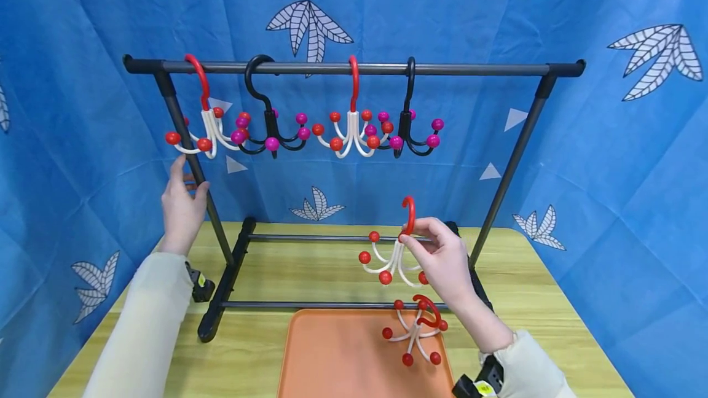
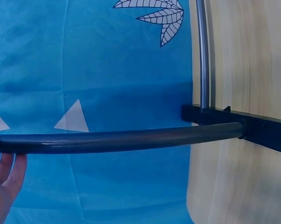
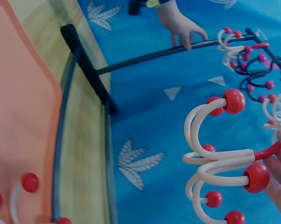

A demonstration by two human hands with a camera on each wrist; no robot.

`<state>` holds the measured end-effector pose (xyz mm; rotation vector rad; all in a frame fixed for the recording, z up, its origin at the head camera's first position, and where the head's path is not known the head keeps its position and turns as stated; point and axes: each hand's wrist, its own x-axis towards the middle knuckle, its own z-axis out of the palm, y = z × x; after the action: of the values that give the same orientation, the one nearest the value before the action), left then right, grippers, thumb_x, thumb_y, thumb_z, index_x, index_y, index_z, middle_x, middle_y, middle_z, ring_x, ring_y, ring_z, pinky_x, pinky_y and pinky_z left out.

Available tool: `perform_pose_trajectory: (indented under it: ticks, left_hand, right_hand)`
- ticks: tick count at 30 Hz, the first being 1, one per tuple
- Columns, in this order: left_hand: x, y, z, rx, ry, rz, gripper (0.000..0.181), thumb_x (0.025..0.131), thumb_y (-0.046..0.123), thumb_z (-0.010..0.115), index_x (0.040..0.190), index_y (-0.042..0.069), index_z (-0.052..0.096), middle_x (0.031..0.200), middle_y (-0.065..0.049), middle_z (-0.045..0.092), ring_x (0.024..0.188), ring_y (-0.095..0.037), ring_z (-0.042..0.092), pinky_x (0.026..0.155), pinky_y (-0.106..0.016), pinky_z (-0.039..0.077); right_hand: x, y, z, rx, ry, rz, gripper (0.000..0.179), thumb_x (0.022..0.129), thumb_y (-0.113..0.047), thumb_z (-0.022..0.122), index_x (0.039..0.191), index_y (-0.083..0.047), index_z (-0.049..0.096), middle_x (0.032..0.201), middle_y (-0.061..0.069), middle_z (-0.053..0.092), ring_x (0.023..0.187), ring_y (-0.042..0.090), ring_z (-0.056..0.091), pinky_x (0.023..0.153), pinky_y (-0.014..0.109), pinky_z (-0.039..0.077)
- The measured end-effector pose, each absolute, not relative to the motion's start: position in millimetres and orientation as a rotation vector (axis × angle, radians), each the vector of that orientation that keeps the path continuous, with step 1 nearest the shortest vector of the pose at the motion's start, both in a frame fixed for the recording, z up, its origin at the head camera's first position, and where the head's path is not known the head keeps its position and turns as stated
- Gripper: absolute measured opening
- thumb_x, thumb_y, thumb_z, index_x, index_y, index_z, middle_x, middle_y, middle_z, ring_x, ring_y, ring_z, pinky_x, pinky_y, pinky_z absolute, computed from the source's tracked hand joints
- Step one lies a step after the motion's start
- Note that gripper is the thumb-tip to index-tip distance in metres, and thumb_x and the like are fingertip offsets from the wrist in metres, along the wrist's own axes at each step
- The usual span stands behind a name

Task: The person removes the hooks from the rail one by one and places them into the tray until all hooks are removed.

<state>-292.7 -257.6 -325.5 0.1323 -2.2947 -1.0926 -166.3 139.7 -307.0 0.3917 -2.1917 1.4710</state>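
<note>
My right grip [image 1: 444, 261] pinches the red-and-white hanger [image 1: 397, 255] low on its red hook [image 1: 412, 214], in the air below the top rail [image 1: 470, 70]. I judge it light, stiff, smooth; that stem suits holding. My left grip [image 1: 185, 209] clasps the left post [image 1: 219, 232].

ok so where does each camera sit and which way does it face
Head: worn there, facing forward and down at the rack; left hand, right hand and both sleeves show.
Left wrist: worn there, facing the left post and curtain; the left hand's fingers show at the left edge.
Right wrist: worn there, facing the held hanger; part of the right hand shows at the right edge.
Head and right wrist share the held hanger and the left hand.
</note>
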Motion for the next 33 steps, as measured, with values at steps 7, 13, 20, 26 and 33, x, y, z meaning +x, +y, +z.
perform_pose_trajectory:
  ticks: [7, 13, 20, 26, 33]
  left_hand:
    - [-292, -256, -326, 0.113, -2.294, -1.064, 0.061, 0.093, 0.008, 0.049, 0.144, 0.019, 0.018, 0.122, -0.024, 0.047, 0.106, -0.038, 0.051, 0.085, -0.054, 0.045]
    - [-292, -255, -327, 0.089, -2.287, -1.056, 0.061, 0.093, 0.008, 0.049, 0.144, 0.018, 0.018, 0.121, -0.024, 0.048, 0.104, -0.039, 0.052, 0.085, -0.054, 0.044]
    - [-291, -256, -326, 0.088, -2.291, -1.057, 0.062, 0.092, 0.007, 0.050, 0.144, 0.019, 0.018, 0.121, -0.024, 0.048, 0.104, -0.039, 0.052, 0.084, -0.054, 0.045]
    - [-291, -257, -327, 0.101, -2.303, -1.056, 0.061, 0.093, 0.008, 0.049, 0.144, 0.018, 0.017, 0.121, -0.025, 0.047, 0.105, -0.039, 0.052, 0.083, -0.054, 0.046]
    - [-291, -258, -328, 0.106, -2.302, -1.053, 0.062, 0.093, 0.009, 0.049, 0.145, 0.019, 0.017, 0.121, -0.024, 0.048, 0.105, -0.039, 0.052, 0.082, -0.054, 0.046]
  right_hand:
    - [-170, 134, -342, 0.394, -2.244, 1.546, 0.013, 0.078, -0.001, 0.068, 0.091, -0.003, 0.065, 0.091, 0.011, 0.065, 0.078, 0.022, 0.068, 0.069, 0.020, 0.053]
    - [-175, 133, -373, 0.377, -2.308, 1.544, 0.012, 0.077, -0.009, 0.071, 0.087, -0.014, 0.065, 0.088, 0.006, 0.067, 0.075, 0.013, 0.068, 0.068, 0.020, 0.054]
    - [-169, 127, -392, 0.277, -2.379, 1.590, 0.015, 0.074, -0.004, 0.072, 0.084, -0.013, 0.065, 0.086, 0.004, 0.067, 0.075, 0.014, 0.067, 0.068, 0.022, 0.054]
    - [-166, 126, -411, 0.240, -2.443, 1.602, 0.019, 0.074, -0.004, 0.073, 0.083, -0.018, 0.065, 0.086, -0.001, 0.065, 0.074, 0.010, 0.066, 0.066, 0.020, 0.054]
    - [-162, 127, -426, 0.285, -2.495, 1.573, 0.017, 0.074, -0.004, 0.073, 0.083, -0.015, 0.064, 0.086, 0.003, 0.065, 0.072, 0.013, 0.066, 0.065, 0.018, 0.053]
